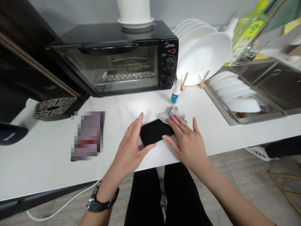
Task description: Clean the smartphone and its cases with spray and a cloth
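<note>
A black smartphone (154, 131), its dark flat face upward, is at the counter's front, between my two hands. My left hand (131, 146) grips its left end, thumb at the near corner and fingers along the far side. Across its right end lies my right hand (188, 141), with the thumb on the near edge and the fingers reaching over the far edge. A crumpled whitish-grey wipe (173, 110) sits under and just beyond those right fingertips. Behind the wipe stands a small white spray bottle (175, 95) with a blue label, upright and untouched.
A black toaster oven (105, 67) bears a white pot (135, 12). White plates (202, 56) stand in a wooden rack beside it. Bowls (235, 91) rest by the sink (279, 81). A blurred-out flat item (88, 135) lies left. Another person's shoe (260, 153) shows at right.
</note>
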Demonstrator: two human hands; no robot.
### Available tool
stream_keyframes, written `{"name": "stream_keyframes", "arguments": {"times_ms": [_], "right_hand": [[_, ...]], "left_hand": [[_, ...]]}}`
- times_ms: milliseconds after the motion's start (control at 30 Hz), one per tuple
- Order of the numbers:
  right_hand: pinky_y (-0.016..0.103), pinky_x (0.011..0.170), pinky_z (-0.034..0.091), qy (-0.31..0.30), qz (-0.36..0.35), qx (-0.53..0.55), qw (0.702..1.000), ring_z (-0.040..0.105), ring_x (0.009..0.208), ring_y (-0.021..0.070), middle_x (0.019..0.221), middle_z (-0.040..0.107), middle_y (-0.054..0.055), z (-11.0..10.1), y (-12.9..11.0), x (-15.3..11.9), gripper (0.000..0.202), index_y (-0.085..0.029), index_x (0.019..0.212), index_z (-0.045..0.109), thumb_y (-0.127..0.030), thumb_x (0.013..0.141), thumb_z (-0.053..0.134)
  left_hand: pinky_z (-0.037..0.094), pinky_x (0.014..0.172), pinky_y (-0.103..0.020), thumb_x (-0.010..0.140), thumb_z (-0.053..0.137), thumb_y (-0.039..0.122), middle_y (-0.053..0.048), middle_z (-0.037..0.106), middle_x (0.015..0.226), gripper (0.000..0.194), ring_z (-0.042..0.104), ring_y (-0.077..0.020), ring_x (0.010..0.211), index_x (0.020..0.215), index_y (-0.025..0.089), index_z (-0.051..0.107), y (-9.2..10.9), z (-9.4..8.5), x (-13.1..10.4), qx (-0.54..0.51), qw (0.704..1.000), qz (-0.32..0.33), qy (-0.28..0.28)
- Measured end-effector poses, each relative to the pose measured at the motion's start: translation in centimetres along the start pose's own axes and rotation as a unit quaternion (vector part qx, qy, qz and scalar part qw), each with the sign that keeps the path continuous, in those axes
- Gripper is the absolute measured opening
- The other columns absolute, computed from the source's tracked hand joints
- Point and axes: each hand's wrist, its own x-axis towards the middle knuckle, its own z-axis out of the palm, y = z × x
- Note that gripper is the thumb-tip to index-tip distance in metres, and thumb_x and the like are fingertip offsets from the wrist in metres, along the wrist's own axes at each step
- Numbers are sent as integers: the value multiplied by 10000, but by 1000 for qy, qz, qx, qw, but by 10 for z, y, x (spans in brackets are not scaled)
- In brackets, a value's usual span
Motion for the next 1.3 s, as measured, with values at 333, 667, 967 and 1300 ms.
{"name": "stream_keyframes", "arguments": {"times_ms": [333, 667, 967, 1300], "right_hand": [[583, 1220, 470, 26, -35, 4, 999, 615, 1417, 345, 1511, 649, 176, 3, 2, 9, 516, -98, 1356, 663, -506, 1083, 503], [663, 1277, 351, -9, -51, -24, 998, 486, 1532, 346, 1612, 535, 176, -4, 20, 11, 726, -100, 1527, 547, -649, 1063, 449], [651, 1281, 349, -18, -74, -20, 997, 436, 1560, 371, 1655, 464, 201, -1, 9, -4, 871, -76, 1571, 489, -746, 1016, 447], [624, 1249, 410, -8, -94, -38, 995, 480, 1530, 384, 1622, 498, 226, 8, 4, 6, 851, -13, 1525, 523, -706, 1043, 421]], "left_hand": [[374, 1265, -578, 927, 788, 348, -95, 393, 1688, 1081, 445, -335, 1520, 1709, 435, 46, 3, 0, -1, -10, 1000, 4, -2], [362, 1286, -554, 896, 835, 300, -78, 363, 1709, 1151, 432, -325, 1532, 1706, 442, 30, 5, -1, -1, -5, 1000, 4, -3], [368, 1288, -553, 891, 824, 240, -70, 379, 1704, 1118, 442, -319, 1529, 1706, 434, 84, 6, -1, -1, -10, 1000, 13, 3], [381, 1280, -552, 891, 832, 268, -86, 358, 1704, 1111, 461, -324, 1517, 1705, 438, 95, 6, 0, -1, -32, 999, -4, 10]]}}
